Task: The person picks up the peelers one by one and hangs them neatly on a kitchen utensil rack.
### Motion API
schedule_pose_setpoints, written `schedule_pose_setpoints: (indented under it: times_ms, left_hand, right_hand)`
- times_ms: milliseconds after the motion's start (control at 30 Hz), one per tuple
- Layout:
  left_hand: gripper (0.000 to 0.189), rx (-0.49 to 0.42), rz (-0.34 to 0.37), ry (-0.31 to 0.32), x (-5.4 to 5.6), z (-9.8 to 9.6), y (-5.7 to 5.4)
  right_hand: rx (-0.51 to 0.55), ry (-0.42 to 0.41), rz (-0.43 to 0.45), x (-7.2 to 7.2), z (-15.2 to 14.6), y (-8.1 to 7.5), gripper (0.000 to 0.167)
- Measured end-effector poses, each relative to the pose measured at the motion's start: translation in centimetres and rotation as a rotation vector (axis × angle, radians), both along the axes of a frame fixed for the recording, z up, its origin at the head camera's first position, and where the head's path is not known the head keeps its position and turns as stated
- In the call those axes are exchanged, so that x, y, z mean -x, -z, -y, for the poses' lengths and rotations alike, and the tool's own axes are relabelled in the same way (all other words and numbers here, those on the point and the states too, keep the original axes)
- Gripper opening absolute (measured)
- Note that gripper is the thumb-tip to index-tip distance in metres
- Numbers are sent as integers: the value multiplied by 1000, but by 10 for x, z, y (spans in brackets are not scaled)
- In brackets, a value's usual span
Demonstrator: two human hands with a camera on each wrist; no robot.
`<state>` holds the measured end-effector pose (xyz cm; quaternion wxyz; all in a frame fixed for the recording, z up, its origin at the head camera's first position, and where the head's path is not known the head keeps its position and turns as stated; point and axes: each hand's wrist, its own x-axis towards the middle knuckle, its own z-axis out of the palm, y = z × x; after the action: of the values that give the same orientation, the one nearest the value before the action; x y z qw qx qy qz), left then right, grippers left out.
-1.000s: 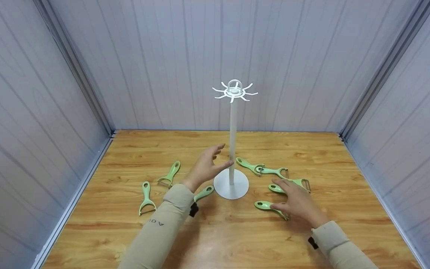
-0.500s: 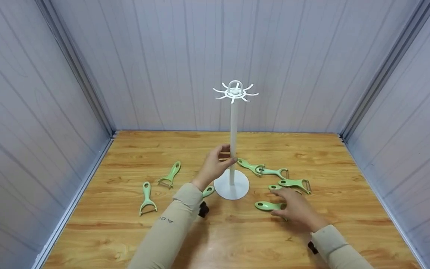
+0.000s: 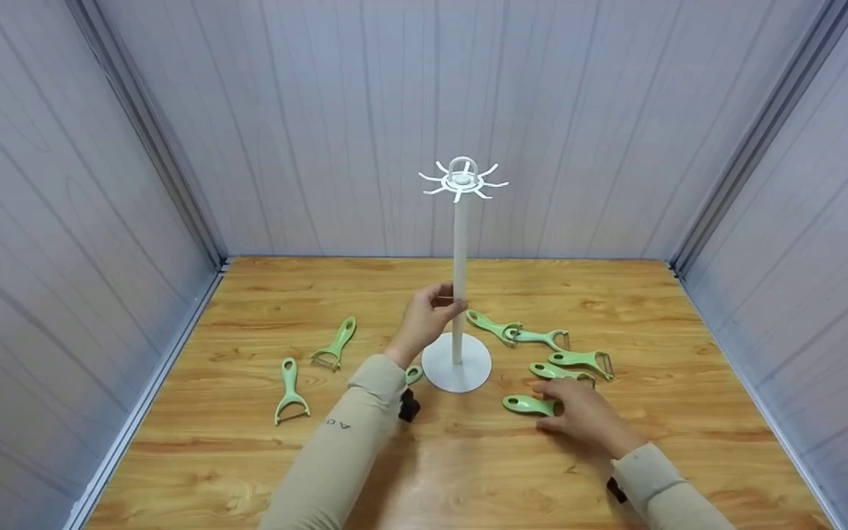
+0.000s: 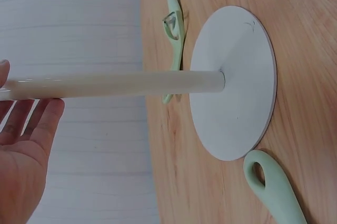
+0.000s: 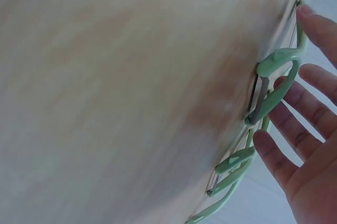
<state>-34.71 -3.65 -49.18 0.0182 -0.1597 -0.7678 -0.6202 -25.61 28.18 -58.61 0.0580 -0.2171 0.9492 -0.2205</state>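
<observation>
A white stand has an upright pole (image 3: 460,250), a round base (image 3: 477,372) and a ring of curved hooks (image 3: 461,182) on top. My left hand (image 3: 424,324) holds the pole at its lower part; in the left wrist view the thumb lies on one side and the fingers (image 4: 50,119) on the other. Over a green peeler (image 3: 523,404) at the front right is my right hand (image 3: 582,416), covering its blade end in the head view. The right wrist view shows its fingers (image 5: 297,129) spread beside the peeler, thumb near the handle.
Behind the right hand lie several more green peelers, among them one (image 3: 494,327) near the pole and one (image 3: 582,360) farther right. Two peelers (image 3: 288,386) lie at left. Another (image 4: 276,190) is beside the base, partly under the left sleeve. Pale panels (image 3: 321,132) enclose the table.
My left hand has moved right and taken hold of the pole. My right hand has shifted slightly down towards the front peeler, uncovering the peelers behind it.
</observation>
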Motion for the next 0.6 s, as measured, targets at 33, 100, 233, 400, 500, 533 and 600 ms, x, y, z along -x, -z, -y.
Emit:
schedule_pose_setpoints:
  times_ms: [33, 100, 233, 400, 500, 533, 600]
  left_hand:
    - [32, 1, -2, -3, 0, -1, 0]
    - [29, 5, -10, -11, 1, -2, 0]
    - [23, 10, -33, -26, 2, -3, -1]
    - [21, 25, -41, -44, 3, -3, -1]
    - [20, 30, -35, -46, 4, -3, 0]
    - [20, 33, -35, -45, 4, -3, 0]
    - [20, 33, -37, -41, 5, -4, 2]
  right_hand:
    - [-1, -4, 1, 1, 0, 1, 54]
    - [-7, -11, 0, 2, -1, 2, 50]
    - [-8, -11, 4, 4, 0, 2, 43]
    - [-15, -25, -13, 5, 2, 2, 36]
    - [-10, -39, -27, 4, 4, 2, 32]
    - [-9, -42, -33, 4, 4, 2, 30]
    - [-9, -47, -52, 4, 4, 3, 28]
